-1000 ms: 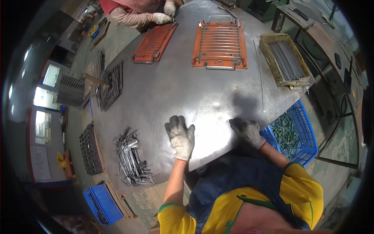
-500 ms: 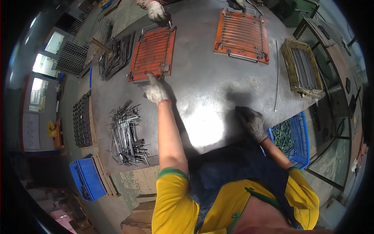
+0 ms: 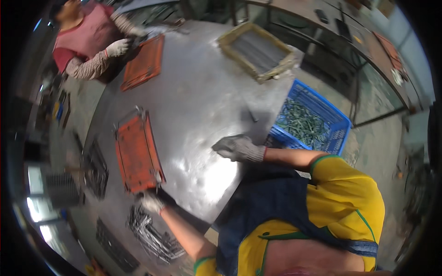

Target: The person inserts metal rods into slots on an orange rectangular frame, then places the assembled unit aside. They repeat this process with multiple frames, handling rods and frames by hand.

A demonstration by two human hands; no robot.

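My left hand (image 3: 151, 201), in a pale knit glove, is at the near edge of an orange plate (image 3: 138, 152) with metal fittings and thin wire parts. Its fingers meet the plate's edge, but blur hides whether they grip it. A heap of bent dark metal rods (image 3: 154, 237) lies just beside that hand. My right hand (image 3: 239, 148), in a grey-stained glove, is over the bare metal table (image 3: 198, 106). Its fingers point left, loosely stretched, with nothing visible in them.
Across the table a person in a pink top has gloved hands (image 3: 119, 47) beside a second orange plate (image 3: 145, 62). A worn yellowish tray (image 3: 225, 43) holds straight rods. Right of the table is a blue basket (image 3: 338, 119) of green strands. More bent rods (image 3: 95, 170) lie at left.
My view has swung to the right, bringing the other person into sight. That person's hands are now both by the second plate. My right hand has come further over the table; my left stays at the plate.
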